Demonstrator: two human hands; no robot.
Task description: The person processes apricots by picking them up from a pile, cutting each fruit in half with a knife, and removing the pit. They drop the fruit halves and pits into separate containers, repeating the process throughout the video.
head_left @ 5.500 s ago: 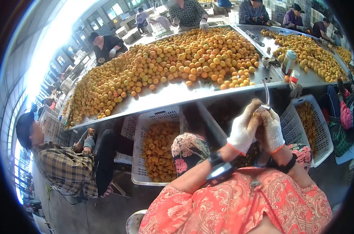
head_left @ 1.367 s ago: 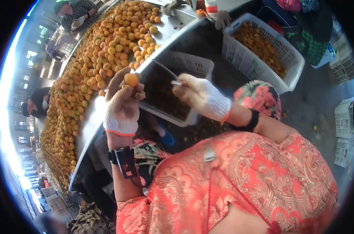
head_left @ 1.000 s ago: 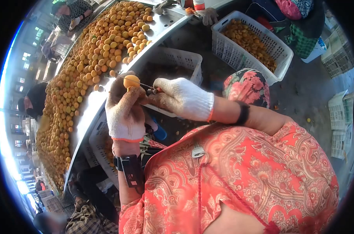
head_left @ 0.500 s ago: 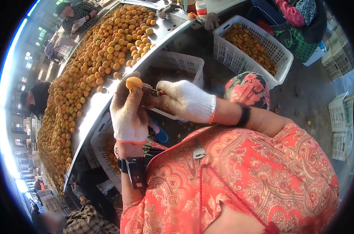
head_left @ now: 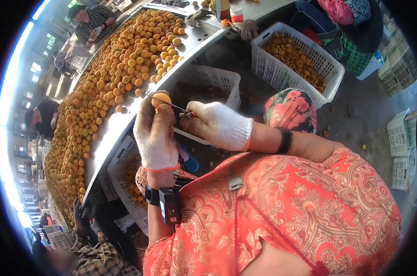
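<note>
R hand [head_left: 215, 123] closed round a small knife [head_left: 185, 113], blade now up against the apricot [head_left: 161, 97] vs well apart approx 1.4 s ago. L hand [head_left: 156, 135] half-curled, pinching said apricot. Crate [head_left: 220, 74] right of apricot; tabletop [head_left: 111, 135] w/ fruit pile [head_left: 112, 78] beyond.

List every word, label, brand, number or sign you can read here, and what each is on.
None can be read.
Black wrist box: small marks, too small to read.
Red-and-white jar: any label is too small to read.
</note>
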